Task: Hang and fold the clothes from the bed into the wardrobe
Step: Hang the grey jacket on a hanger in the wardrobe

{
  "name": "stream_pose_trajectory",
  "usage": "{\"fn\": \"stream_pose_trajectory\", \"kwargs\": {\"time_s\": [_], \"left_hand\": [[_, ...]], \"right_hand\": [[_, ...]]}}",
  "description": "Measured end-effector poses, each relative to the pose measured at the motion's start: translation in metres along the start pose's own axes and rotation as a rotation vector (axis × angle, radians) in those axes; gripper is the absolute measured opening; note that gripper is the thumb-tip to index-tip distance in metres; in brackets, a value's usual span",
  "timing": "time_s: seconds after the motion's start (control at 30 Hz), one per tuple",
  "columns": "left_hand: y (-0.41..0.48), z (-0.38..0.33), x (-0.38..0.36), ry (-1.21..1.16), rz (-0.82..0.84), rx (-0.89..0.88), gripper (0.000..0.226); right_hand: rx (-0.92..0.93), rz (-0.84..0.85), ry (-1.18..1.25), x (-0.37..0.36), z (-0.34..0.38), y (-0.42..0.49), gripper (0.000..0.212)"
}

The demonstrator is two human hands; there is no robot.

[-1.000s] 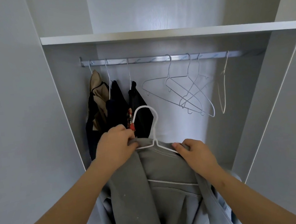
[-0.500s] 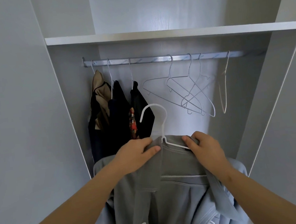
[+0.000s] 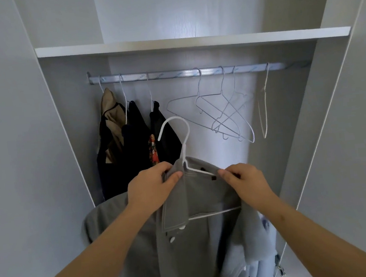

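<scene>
Left hand [image 3: 151, 188] pinches the grey shirt [image 3: 202, 249] at its collar and right hand [image 3: 246, 182] pinches the opposite collar edge, apparently squaring it on the white hanger [image 3: 185, 148]. The hanger's hook rides free below the rail [image 3: 193, 72], not yet hung.

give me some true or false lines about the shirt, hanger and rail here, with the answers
1. The white hanger with the grey shirt hangs on the rail. False: its hook is below the rail, not on it.
2. The left hand grips the shirt's collar. True.
3. The empty hangers hang on the rail's right part. True.
4. The dark clothes hang at the rail's right end. False: they hang at its left end.
5. The right hand is empty. False: it pinches the shirt at the hanger.
</scene>
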State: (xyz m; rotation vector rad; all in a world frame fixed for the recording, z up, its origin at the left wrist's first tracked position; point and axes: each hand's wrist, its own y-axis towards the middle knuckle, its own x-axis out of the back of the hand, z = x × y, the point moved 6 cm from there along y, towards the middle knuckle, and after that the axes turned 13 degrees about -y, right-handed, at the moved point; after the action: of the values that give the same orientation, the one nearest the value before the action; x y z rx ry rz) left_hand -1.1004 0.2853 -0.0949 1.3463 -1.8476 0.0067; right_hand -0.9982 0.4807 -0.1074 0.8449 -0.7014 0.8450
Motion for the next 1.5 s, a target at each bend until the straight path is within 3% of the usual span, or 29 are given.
{"fn": "stream_pose_trajectory", "kwargs": {"time_s": [0.13, 0.23, 0.3, 0.5, 0.57, 0.8, 0.9, 1.0, 1.13, 1.37, 1.43, 1.5], "left_hand": [[-0.004, 0.001, -0.001, -0.016, 0.037, -0.001, 0.025], [-0.005, 0.0, 0.006, -0.059, 0.014, -0.015, 0.022], [-0.006, -0.004, 0.007, -0.09, 0.0, -0.035, 0.021], [-0.017, -0.03, -0.005, 0.031, -0.003, -0.225, 0.031], [-0.019, -0.028, -0.005, 0.042, 0.006, -0.267, 0.02], [-0.02, 0.015, 0.018, 0.152, 0.119, -0.189, 0.02], [-0.016, 0.0, 0.008, 0.078, 0.193, -0.207, 0.033], [-0.012, -0.02, 0.01, 0.114, 0.052, -0.275, 0.047], [-0.006, -0.021, 0.013, 0.025, 0.004, -0.224, 0.019], [-0.005, -0.029, -0.019, -0.06, 0.134, -0.147, 0.018], [-0.006, -0.031, -0.034, 0.051, 0.217, -0.152, 0.023], [-0.006, -0.034, -0.05, 0.317, 0.28, -0.227, 0.032]], "right_hand": [[-0.034, -0.059, -0.001, 0.011, -0.009, 0.004, 0.026], [-0.166, 0.112, -0.207, 0.006, -0.028, 0.004, 0.04], [-0.184, 0.179, -0.191, -0.007, -0.028, 0.0, 0.048], [-0.133, 0.081, -0.178, -0.021, 0.012, 0.003, 0.049], [-0.128, 0.048, -0.166, -0.018, 0.017, 0.005, 0.051], [-0.367, -0.055, -0.064, 0.005, -0.019, 0.005, 0.048], [-0.386, -0.065, -0.045, 0.002, -0.016, 0.004, 0.046], [-0.331, -0.117, 0.021, 0.004, -0.011, 0.005, 0.051], [-0.31, -0.138, 0.006, 0.011, -0.017, 0.004, 0.053], [-0.44, -0.118, -0.097, 0.018, -0.053, -0.014, 0.049], [-0.488, -0.041, -0.086, 0.015, -0.07, -0.017, 0.048], [-0.556, 0.045, -0.075, 0.012, -0.091, -0.023, 0.047]]}}
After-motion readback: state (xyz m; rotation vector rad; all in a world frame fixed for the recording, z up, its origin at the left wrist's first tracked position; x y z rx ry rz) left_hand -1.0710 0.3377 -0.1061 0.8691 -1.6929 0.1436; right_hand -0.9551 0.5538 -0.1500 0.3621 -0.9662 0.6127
